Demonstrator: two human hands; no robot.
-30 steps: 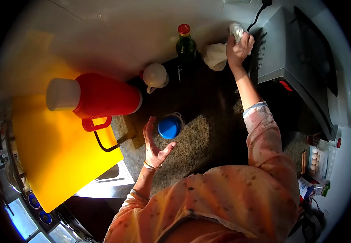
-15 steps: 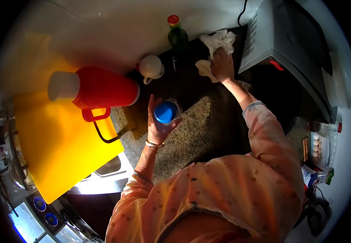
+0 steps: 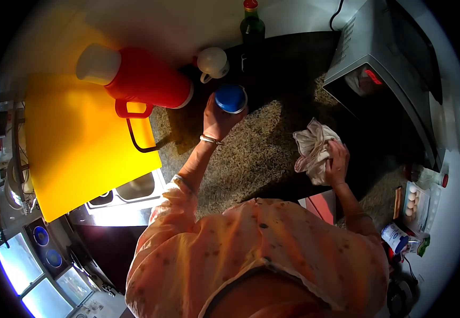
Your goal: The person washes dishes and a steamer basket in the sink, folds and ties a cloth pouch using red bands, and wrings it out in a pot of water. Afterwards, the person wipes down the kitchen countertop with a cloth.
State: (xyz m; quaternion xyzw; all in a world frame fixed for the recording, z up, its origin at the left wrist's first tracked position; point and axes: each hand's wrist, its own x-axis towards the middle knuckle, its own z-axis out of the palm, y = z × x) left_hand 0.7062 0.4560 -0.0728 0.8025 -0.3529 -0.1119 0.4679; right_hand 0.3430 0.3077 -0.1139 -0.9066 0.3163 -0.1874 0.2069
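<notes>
My left hand (image 3: 220, 121) is closed around a jar with a blue lid (image 3: 230, 98), over the back part of the speckled stone counter (image 3: 246, 164). Just behind the jar is a white mug (image 3: 213, 62), apart from it. To the right, my right hand (image 3: 338, 163) presses on a crumpled whitish cloth (image 3: 313, 150) lying on the counter. The fingers are bent over the cloth's right side. A pink box-like thing (image 3: 319, 205) shows partly beside my right forearm.
A red thermos jug (image 3: 148, 79) and a yellow board (image 3: 81, 143) are on the left, above a sink (image 3: 137, 186). A green bottle (image 3: 252, 29) stands at the back wall. A microwave (image 3: 370, 58) occupies the right, with eggs (image 3: 411, 199) nearer me.
My right hand has drawn the cloth from the back wall toward me. My left hand has shifted the jar backward, nearer the mug. The whole view has tilted a little.
</notes>
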